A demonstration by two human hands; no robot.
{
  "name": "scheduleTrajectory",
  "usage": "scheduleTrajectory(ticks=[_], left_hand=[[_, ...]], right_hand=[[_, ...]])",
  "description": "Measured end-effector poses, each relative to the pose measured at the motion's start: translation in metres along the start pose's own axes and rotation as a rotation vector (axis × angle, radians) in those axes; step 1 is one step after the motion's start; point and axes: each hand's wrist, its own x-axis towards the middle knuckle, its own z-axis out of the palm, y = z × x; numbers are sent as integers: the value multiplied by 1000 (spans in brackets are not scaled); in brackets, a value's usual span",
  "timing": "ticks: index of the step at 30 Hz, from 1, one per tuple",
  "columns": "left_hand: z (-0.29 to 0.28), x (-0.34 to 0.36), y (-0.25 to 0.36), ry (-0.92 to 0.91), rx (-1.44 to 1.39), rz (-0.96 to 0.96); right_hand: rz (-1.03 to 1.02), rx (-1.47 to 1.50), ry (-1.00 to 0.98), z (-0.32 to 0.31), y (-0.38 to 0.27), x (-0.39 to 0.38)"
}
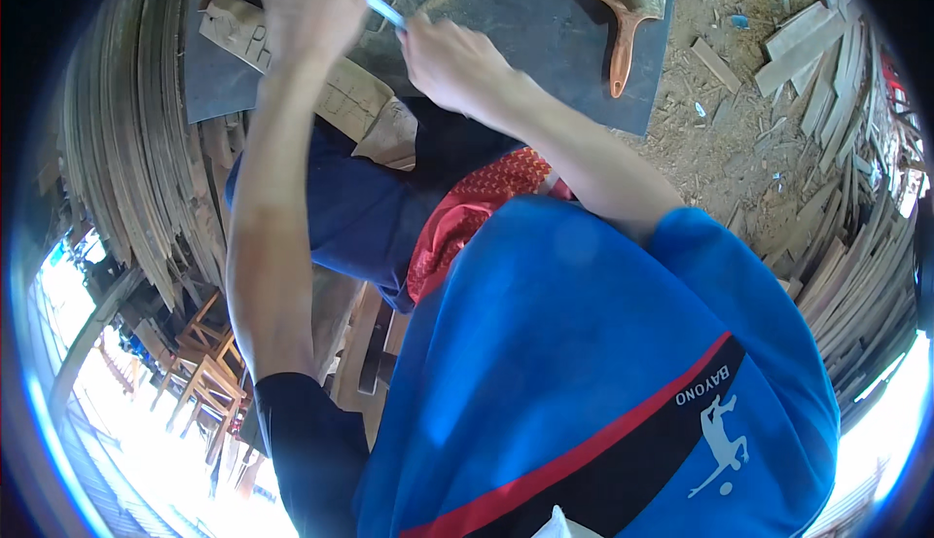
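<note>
At the top, my left hand (313, 8) is closed on something mostly hidden by its fingers, beside one end of a thin pale blue stick (385, 10). My right hand (452, 66) grips the other end of that stick. Under my left wrist a pale wooden block (233, 32) with handwritten marks lies on a dark board (506, 32). A wide paintbrush (628, 22) with a wooden handle lies on the board, right of my right hand.
Stacks of long wooden strips stand at the left (136, 149) and right (846, 275). Offcuts (793, 42) lie on the sawdust-covered ground (710, 139). Wooden chairs (204, 373) stand at lower left. My lap, in dark and red cloth, lies below the board.
</note>
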Motion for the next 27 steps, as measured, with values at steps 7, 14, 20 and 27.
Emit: scheduleTrajectory(ticks=[7,14,20,27], left_hand=[[-163,35,-49,484,346,257],[-215,-42,-2,296,-153,-133],[-106,-17,-21,92,-103,75],[-54,48,-23,-76,-8,324]], right_hand=[[66,27,23,-32,-25,15],[16,-100,37,-29,-29,24],[-13,-159,40,-31,-29,27],[-40,-122,1,-51,-33,36]])
